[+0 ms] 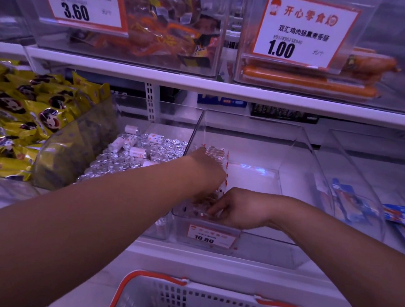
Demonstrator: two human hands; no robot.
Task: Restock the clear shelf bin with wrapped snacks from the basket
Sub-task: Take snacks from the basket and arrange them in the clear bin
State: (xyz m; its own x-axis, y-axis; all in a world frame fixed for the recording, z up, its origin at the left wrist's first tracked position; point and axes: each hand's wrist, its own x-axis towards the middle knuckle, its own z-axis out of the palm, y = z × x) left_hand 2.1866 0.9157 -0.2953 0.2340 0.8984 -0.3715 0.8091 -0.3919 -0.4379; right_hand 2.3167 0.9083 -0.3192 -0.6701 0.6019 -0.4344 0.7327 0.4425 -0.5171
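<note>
Down on the lower shelf [211, 259], both hands reach into the clear bin [295, 146] from the head camera's view. The left hand [208, 171] lies along the bin's left wall with its fingers curled down over a row of wrapped snacks [217, 154], clear wrappers with red marks, stacked against that wall. The right hand [238, 211] sits just right of and nearer than the left, at the bin's front left corner, its fingers bent and pinching the near end of the same snacks, so each grip is grasping wrappers. To the right of both hands the bin floor is bare white. Just below the right hand, on the bin's front, a price tag [211, 236] reads 10.80. Left of the left hand lies a heap of silver foil sweets [132, 154], and farther left a bin of yellow packets [16, 117]. Right of the right hand, blue packets [353, 203] lie in the neighbouring bin. Nearest the camera, beneath both forearms, stands the white basket [208, 303] with orange handles.
</note>
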